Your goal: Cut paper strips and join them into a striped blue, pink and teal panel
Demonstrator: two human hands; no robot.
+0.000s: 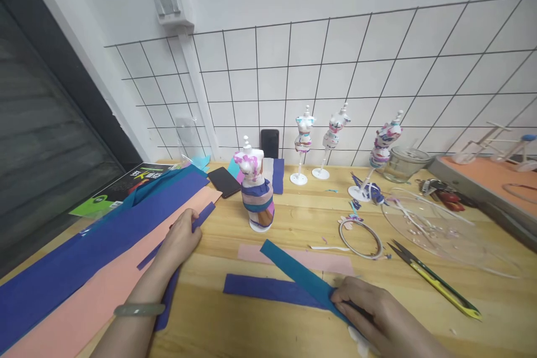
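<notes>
My left hand (pixel 179 239) rests on the wooden table (pixel 293 218), fingers curled over a narrow dark blue paper strip (pixel 201 218) beside large blue (pixel 84 251) and salmon paper sheets (pixel 96 296). My right hand (pixel 373 307) lies low at the front, fingers pressed on the end of a teal paper strip (pixel 297 271) that crosses a dark blue strip (pixel 264 288) and a pink strip (pixel 302 258). A small mannequin (pixel 255 190) wrapped in coloured bands stands between and beyond the hands.
Three more small mannequins (pixel 302 142) stand by the wire grid wall. Scissors (pixel 434 279), a tape ring (pixel 361 238), a clear plastic sheet (pixel 436 229) and a glass bowl (pixel 405 163) lie right. Two phones (pixel 224 182) and a black box (pixel 126 184) sit left.
</notes>
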